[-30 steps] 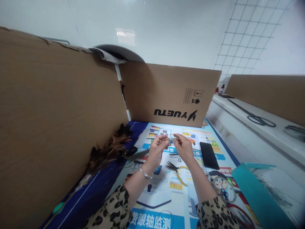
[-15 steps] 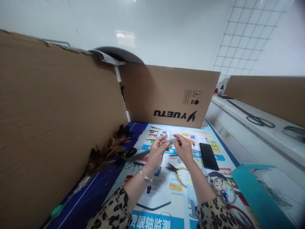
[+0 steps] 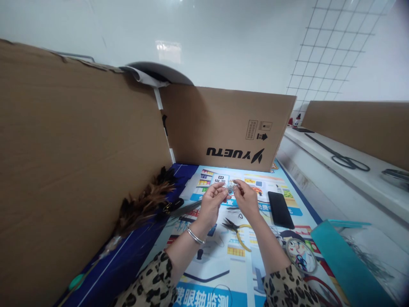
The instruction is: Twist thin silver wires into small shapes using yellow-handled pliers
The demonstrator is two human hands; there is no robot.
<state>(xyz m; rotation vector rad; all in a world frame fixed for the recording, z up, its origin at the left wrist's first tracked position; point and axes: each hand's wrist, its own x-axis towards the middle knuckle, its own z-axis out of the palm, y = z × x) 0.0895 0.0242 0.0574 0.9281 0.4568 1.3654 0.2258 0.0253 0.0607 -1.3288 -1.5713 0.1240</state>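
Observation:
My left hand and my right hand are raised above the printed table mat, fingertips meeting. Between them they pinch a small silvery wire piece. Both hands are closed in a pinch on it. A silver bangle circles my left wrist. Yellow-handled pliers lie on the mat just below my hands.
Cardboard walls stand at the left and at the back. A feather duster lies along the left wall. A black phone lies right of my hands. A teal tray with wires sits at the lower right; scissors rest on the white ledge.
Both hands have stayed together on the wire piece, with only slight finger shifts. The view has dipped a little.

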